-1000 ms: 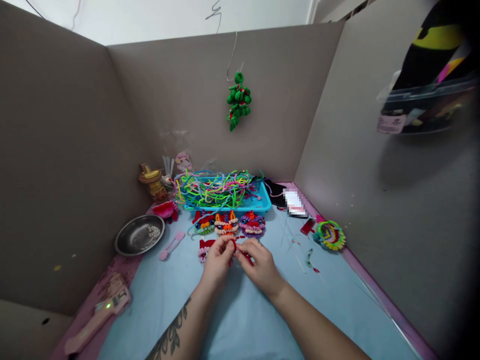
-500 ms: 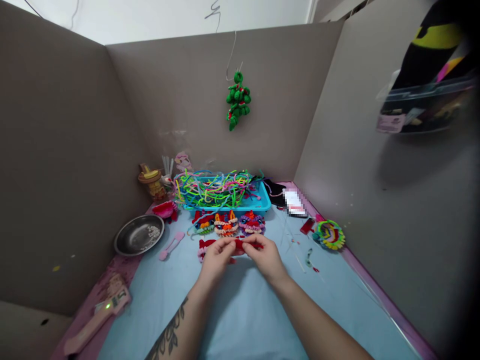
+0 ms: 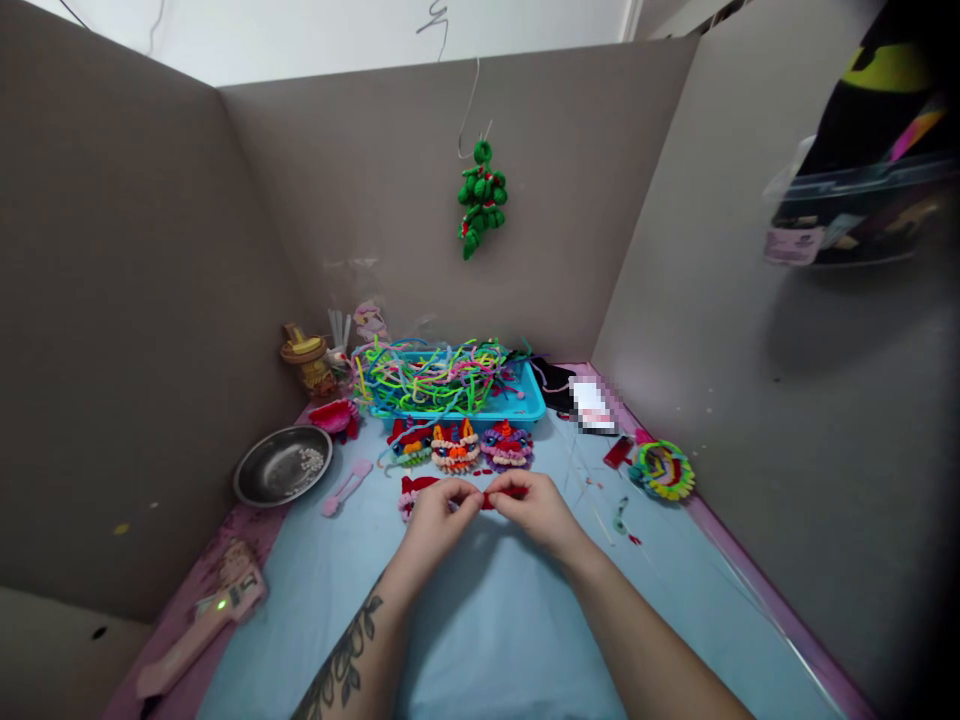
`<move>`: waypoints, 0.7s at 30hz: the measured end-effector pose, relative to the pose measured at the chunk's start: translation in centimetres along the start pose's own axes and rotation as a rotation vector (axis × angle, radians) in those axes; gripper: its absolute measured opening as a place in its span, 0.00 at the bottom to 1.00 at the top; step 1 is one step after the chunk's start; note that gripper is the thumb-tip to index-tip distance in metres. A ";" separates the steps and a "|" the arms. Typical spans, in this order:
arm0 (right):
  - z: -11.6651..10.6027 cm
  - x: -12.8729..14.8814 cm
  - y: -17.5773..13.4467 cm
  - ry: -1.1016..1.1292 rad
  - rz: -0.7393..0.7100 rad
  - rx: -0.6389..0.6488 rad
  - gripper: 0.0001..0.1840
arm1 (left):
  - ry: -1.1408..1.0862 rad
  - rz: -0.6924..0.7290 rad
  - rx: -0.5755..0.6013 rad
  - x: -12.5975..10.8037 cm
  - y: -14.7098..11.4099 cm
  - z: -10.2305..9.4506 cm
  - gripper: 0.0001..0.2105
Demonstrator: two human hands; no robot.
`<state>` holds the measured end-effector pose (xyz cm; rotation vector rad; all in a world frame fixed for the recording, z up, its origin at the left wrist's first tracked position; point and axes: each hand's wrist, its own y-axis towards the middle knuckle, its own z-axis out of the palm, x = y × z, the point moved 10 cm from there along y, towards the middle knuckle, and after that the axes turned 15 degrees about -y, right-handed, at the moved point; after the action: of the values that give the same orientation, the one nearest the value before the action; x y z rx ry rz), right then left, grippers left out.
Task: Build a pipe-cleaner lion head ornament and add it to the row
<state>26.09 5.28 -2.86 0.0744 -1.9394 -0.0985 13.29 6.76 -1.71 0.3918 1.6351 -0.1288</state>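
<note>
My left hand [image 3: 444,512] and my right hand [image 3: 534,508] meet fingertip to fingertip above the middle of the cloth. Both pinch a small red fuzzy pipe-cleaner piece [image 3: 489,499]; most of it is hidden by my fingers. Partly behind my left hand lies a red and pink fuzzy piece [image 3: 409,496]. Just beyond my hands, three pipe-cleaner animal heads sit in a row: a green and red one [image 3: 409,446], an orange and cream one [image 3: 455,449] and a purple one [image 3: 508,447].
A blue tray [image 3: 531,405] heaped with colourful pipe cleaners [image 3: 431,378] stands at the back. Leftward are a metal bowl [image 3: 262,482], a pink double-ended tool [image 3: 346,489] and a pink glue gun [image 3: 202,625]. A yellow-green fuzzy ring [image 3: 666,470] lies right, below a hanging bin [image 3: 847,220].
My fingertips have drawn closer together, and less of the red pipe-cleaner piece shows between them. The whole view has shifted slightly.
</note>
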 end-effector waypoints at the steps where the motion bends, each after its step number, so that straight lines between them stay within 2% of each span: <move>1: 0.0 0.0 0.0 -0.001 -0.004 0.009 0.05 | 0.003 0.005 0.014 -0.1 0.0 0.1 0.09; 6: 0.4 -0.2 0.2 0.086 0.002 0.041 0.06 | -0.041 -0.011 -0.002 -0.2 0.0 0.1 0.09; 9: 0.6 0.4 0.2 0.140 -0.065 0.037 0.10 | -0.119 -0.055 -0.050 0.4 0.0 -0.2 0.10; 11: 0.0 1.0 -0.1 0.113 -0.149 -0.035 0.18 | -0.189 -0.103 -0.087 1.1 -0.1 -0.4 0.11; 13: -1.2 1.9 -0.8 0.003 -0.255 -0.194 0.27 | -0.265 -0.156 -0.129 1.9 -0.2 -0.6 0.12; 14: -1.8 2.5 -1.3 -0.078 -0.319 -0.277 0.29 | -0.303 -0.180 -0.150 2.3 -0.2 -0.7 0.12; 16: -2.1 3.9 -2.3 -0.252 -0.450 -0.369 0.24 | -0.364 -0.214 -0.183 2.9 -0.3 -0.9 0.12; 18: -1.3 4.9 -2.9 -0.374 -0.552 -0.355 0.17 | -0.395 -0.219 -0.198 3.1 -0.3 -0.9 0.12; 21: -0.5 5.5 -3.1 -0.448 -0.605 -0.313 0.13 | -0.405 -0.199 -0.194 3.2 -0.3 -0.7 0.12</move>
<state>24.56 1.64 2.13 0.4621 -2.2586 -0.8800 12.36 7.28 -4.79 0.0460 1.2680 -0.1850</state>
